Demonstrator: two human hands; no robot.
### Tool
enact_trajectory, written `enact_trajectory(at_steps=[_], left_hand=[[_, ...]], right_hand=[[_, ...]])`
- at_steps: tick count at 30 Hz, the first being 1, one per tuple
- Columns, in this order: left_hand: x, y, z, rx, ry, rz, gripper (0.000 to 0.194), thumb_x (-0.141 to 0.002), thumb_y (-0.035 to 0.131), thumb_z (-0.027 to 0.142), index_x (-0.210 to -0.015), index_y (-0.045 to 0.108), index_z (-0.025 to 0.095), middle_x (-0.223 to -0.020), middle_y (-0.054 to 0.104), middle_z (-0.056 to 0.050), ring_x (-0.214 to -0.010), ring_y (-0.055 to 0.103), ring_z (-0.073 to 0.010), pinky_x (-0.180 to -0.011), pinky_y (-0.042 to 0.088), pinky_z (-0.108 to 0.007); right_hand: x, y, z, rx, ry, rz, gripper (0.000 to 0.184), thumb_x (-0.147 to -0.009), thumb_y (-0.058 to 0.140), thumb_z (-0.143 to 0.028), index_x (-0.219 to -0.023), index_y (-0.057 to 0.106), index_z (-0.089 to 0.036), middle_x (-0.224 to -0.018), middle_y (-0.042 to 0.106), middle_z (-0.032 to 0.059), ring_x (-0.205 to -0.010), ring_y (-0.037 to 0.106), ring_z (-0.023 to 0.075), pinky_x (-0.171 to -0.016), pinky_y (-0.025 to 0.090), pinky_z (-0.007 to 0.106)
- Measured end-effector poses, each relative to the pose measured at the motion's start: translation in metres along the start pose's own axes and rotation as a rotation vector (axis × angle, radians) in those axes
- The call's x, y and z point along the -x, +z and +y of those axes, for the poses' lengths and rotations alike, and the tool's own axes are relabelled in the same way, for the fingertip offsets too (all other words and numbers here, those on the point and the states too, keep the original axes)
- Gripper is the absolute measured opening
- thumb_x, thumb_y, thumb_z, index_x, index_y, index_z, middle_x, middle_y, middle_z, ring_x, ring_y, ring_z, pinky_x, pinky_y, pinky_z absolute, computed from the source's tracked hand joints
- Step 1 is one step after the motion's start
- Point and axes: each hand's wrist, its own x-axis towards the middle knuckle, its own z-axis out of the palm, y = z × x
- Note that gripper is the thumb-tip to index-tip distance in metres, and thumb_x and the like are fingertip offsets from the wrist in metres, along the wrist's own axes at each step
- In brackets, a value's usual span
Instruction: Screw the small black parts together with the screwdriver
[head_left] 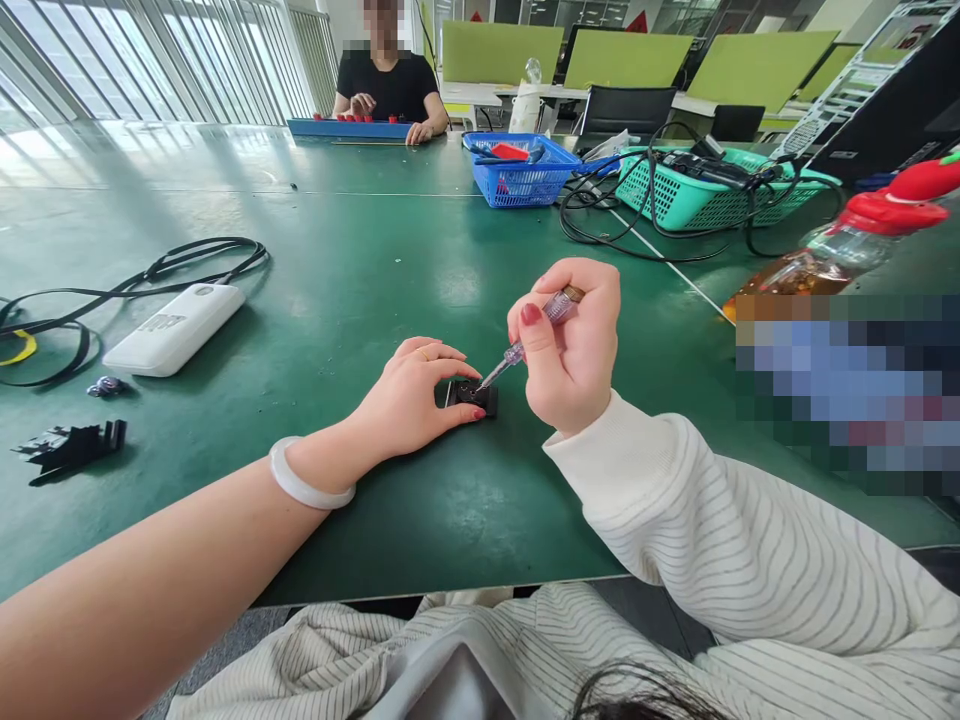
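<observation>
Your right hand (574, 350) is curled shut around a slim clear-handled screwdriver (534, 333), thumb pressed along the shaft, its metal tip set down on a small black part (474, 396). Your left hand (411, 400) pins that part to the green table (360, 290), fingertips pinched on its near and far edges. It sits between your two hands, near the table's front edge. The part looks light, stiff and easy to skid on the smooth top, so hold it by the sides and press down, keeping your fingers clear of the tip. To your left lie a white power bank (174, 329), black cables (150, 275) and loose black pieces (71, 445). Farther off stand a blue basket (521, 170), a teal basket (697, 195) and a bottle with a red cap (832, 250); another person (390, 85) works at the far end
</observation>
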Motion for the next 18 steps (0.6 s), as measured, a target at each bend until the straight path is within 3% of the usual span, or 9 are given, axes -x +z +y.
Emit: enact_trajectory(at_steps=[5, 13, 18], left_hand=[[-0.0008, 0.0007, -0.0004, 0.005, -0.008, -0.007, 0.035, -0.078, 0.083, 0.045, -0.109, 0.081, 0.027, -0.128, 0.072, -0.008, -0.134, 0.053, -0.0357, -0.121, 0.040, -0.059], [-0.0019, 0.0007, -0.0008, 0.036, -0.008, -0.023, 0.033, -0.079, 0.081, 0.045, -0.107, 0.079, 0.027, -0.127, 0.072, -0.007, -0.135, 0.052, -0.0340, -0.123, 0.036, -0.057], [-0.0021, 0.0005, -0.0021, 0.046, -0.012, -0.025, 0.033, -0.080, 0.080, 0.046, -0.106, 0.079, 0.026, -0.127, 0.073, -0.007, -0.135, 0.052, -0.0336, -0.124, 0.035, -0.056]], right_hand=[[-0.0011, 0.0006, -0.0058, -0.009, -0.016, 0.067, 0.011, -0.105, 0.050, -0.036, -0.113, 0.047, -0.029, -0.089, 0.052, -0.0022, -0.054, 0.048, 0.0074, -0.052, 0.046, 0.026], [-0.0012, -0.0030, -0.0081, 0.010, -0.031, -0.107, 0.015, -0.107, 0.043, -0.038, -0.116, 0.046, -0.027, -0.087, 0.053, -0.0034, -0.057, 0.050, 0.0072, -0.056, 0.050, 0.026], [-0.0014, -0.0028, -0.0102, 0.026, -0.085, -0.067, 0.008, -0.105, 0.045, -0.029, -0.112, 0.047, -0.027, -0.088, 0.056, -0.0024, -0.057, 0.052, 0.0074, -0.054, 0.049, 0.024]])
